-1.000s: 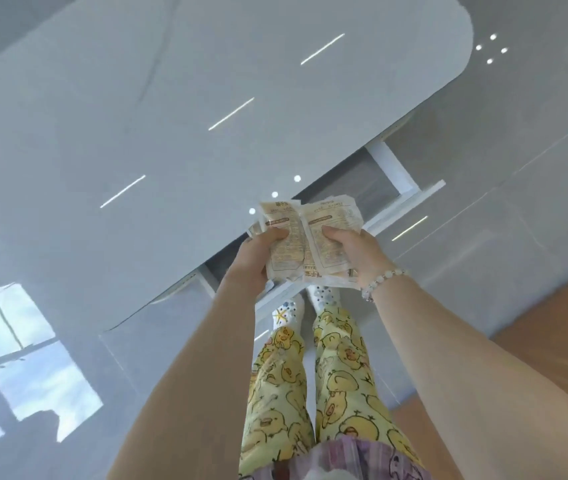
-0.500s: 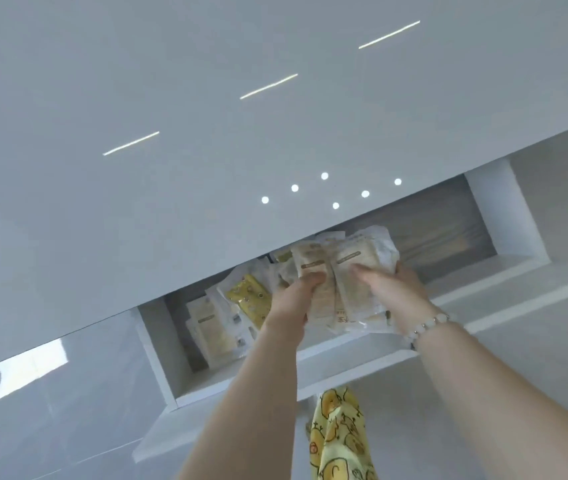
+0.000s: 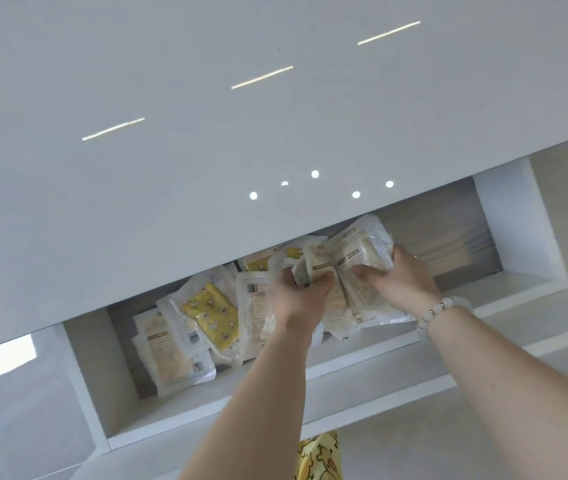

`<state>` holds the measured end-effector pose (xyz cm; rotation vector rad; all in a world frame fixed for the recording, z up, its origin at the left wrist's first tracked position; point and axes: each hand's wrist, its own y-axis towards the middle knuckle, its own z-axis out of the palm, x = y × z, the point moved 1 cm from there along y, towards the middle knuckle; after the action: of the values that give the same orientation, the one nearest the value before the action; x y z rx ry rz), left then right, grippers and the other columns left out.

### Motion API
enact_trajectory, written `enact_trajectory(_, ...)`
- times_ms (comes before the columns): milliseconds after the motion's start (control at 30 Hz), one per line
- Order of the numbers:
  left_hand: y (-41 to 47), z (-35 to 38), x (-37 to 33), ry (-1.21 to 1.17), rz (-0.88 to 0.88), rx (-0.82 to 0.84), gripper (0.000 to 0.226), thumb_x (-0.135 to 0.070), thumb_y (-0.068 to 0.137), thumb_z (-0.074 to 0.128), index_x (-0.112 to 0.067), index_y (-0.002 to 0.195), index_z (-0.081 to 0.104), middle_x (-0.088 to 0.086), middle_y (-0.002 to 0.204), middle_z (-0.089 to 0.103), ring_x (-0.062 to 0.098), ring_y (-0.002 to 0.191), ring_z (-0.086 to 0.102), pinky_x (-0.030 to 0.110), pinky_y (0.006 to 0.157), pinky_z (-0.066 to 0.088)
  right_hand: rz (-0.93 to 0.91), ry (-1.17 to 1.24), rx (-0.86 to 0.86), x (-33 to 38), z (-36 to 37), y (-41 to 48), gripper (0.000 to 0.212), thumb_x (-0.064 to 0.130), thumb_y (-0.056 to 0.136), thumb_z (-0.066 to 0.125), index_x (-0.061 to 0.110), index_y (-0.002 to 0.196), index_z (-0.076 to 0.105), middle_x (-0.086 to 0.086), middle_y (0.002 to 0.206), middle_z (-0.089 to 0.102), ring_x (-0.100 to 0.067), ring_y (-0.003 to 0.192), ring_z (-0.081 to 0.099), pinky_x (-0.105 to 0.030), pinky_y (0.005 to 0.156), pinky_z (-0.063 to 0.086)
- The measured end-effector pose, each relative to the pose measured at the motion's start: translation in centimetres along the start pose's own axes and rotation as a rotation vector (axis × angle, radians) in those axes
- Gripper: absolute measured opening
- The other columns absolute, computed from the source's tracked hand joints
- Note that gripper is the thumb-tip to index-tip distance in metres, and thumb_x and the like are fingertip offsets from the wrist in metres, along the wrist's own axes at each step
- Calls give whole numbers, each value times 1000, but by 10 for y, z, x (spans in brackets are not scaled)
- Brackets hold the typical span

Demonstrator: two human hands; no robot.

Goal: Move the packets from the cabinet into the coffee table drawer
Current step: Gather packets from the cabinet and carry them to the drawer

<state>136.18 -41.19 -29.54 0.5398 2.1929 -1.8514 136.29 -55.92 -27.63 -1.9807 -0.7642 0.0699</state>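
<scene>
- Gripping a bundle of pale packets (image 3: 355,258) with both hands, left hand (image 3: 296,301) and right hand (image 3: 402,284) side by side over the open drawer (image 3: 344,379).
- Curling the left fingers (image 3: 320,280) round the bundle's left half, thumb on the front face, the rest hidden behind the wrappers.
- Pinching the right half with the right fingers (image 3: 367,271), thumb pressed on the printed face, the others tucked behind.
- Holding the bundle tilted, upper corners fanned out above the fingers and reaching under the edge of the table (image 3: 206,133), lower edges hanging below the fingers inside the drawer; cannot tell whether touching the drawer floor.
- Lying loose left of the left fingers, in the drawer: a yellow patterned packet (image 3: 211,313) overlapping other wrappers, and farther left a pale packet (image 3: 168,351) near the front wall.
- Peeking out just above the left fingers, a second yellow packet (image 3: 258,263), half under the table edge.
- Circling the right wrist, below the right fingers, a bracelet (image 3: 441,308) of pale beads.
- Showing below both forearms, a yellow printed trouser leg (image 3: 317,455).
</scene>
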Motion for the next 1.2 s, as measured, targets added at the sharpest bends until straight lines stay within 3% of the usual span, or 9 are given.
enact_trajectory(100, -5, 3, -9, 153, 42, -58, 14, -25, 81, 69, -21, 77, 57, -6, 76, 60, 14, 69, 58, 21, 56, 45, -7, -107, -13, -2, -5, 4, 79, 52, 83, 63, 8, 141, 33, -12, 138, 49, -31, 122, 51, -38, 95, 46)
enact_trajectory(233, 1, 1, -14, 388, 129, -144, 19, -34, 76, 72, -20, 80, 60, 2, 93, 66, 21, 86, 60, 24, 64, 45, -8, -234, -71, -1, -4, 8, 80, 58, 82, 60, 11, 140, 32, -11, 135, 51, -31, 119, 53, -38, 89, 46)
enact_trajectory(333, 2, -1, -16, 497, 195, -179, 27, -37, 78, 70, -16, 92, 65, 3, 97, 67, 19, 81, 58, 22, 54, 40, -88, -380, -203, 5, -4, 10, 76, 62, 79, 58, 11, 132, 40, -11, 124, 58, -30, 112, 57, -36, 81, 43)
enact_trajectory(533, 1, -5, -14, 620, 307, -311, 62, -38, 73, 76, -16, 124, 48, 3, 126, 52, 24, 122, 46, 36, 87, 44, -189, -496, -395, 1, 2, 16, 76, 61, 77, 61, 7, 127, 42, -13, 116, 61, -29, 110, 57, -39, 87, 41)
enact_trajectory(867, -14, -11, -21, 905, 393, -237, 71, -42, 87, 61, -9, 141, 29, 10, 143, 29, 25, 131, 37, 30, 101, 37, -182, -463, -482, 6, -4, -4, 79, 48, 80, 67, 8, 138, 31, -12, 133, 46, -28, 122, 44, -41, 92, 39)
enact_trajectory(933, -34, -24, -18, 1006, 422, -207, 60, -47, 91, 52, -13, 138, 36, 7, 140, 32, 22, 128, 39, 29, 98, 39, -248, -501, -493, 7, -7, -27, 70, 43, 76, 73, 5, 128, 46, -15, 119, 56, -31, 109, 54, -41, 83, 45)
enact_trajectory(1000, -59, -41, -18, 1148, 428, -117, 49, -45, 95, 44, -18, 135, 42, 3, 139, 37, 19, 127, 40, 29, 96, 41, -326, -544, -485, 9, -13, -58, 60, 35, 59, 86, 4, 104, 62, -14, 89, 65, -31, 78, 63, -38, 64, 50)
enact_trajectory(1067, -89, -59, -28, 1244, 421, -15, 40, -44, 97, 39, -23, 129, 50, -2, 131, 45, 15, 122, 45, 28, 92, 44, -409, -558, -479, 17, -29, -94, 53, 30, 47, 90, 7, 88, 66, -9, 70, 64, -26, 59, 62, -34, 53, 49)
enact_trajectory(1200, -161, -96, -86, 1378, 581, -21, 33, -42, 98, 32, -28, 109, 60, -10, 115, 55, 10, 112, 47, 24, 89, 41, -603, -624, -487, 56, -88, -165, 38, 29, 54, 86, 11, 83, 69, -5, 69, 64, -21, 56, 61, -33, 49, 50)
